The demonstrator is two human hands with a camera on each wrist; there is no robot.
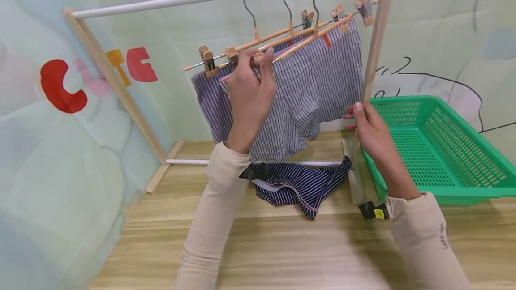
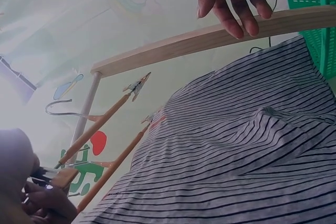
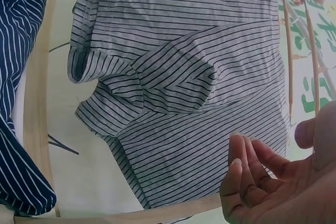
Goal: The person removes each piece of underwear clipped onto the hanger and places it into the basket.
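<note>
Light striped shorts (image 1: 298, 97) hang by their waist from the front wooden clip hanger (image 1: 298, 46). At that hanger's left end, my left hand (image 1: 251, 91) pinches a clip (image 1: 258, 59) between thumb and fingers. Beside the shorts' lower right edge, my right hand (image 1: 375, 135) is held with relaxed fingers and nothing in its grasp. In the right wrist view its fingers (image 3: 252, 171) are in front of the cloth; whether they touch it I cannot tell. Darker striped shorts (image 1: 209, 97) hang behind, partly hidden by the front pair.
A white rail (image 1: 161, 4) on a wooden frame (image 1: 117, 84) carries several hangers. Navy striped cloth (image 1: 298, 187) lies across the low crossbar (image 1: 187, 162). To the right, a green basket (image 1: 475, 193) stands on the wooden table (image 1: 282, 254), next to the frame's right post (image 1: 379, 35).
</note>
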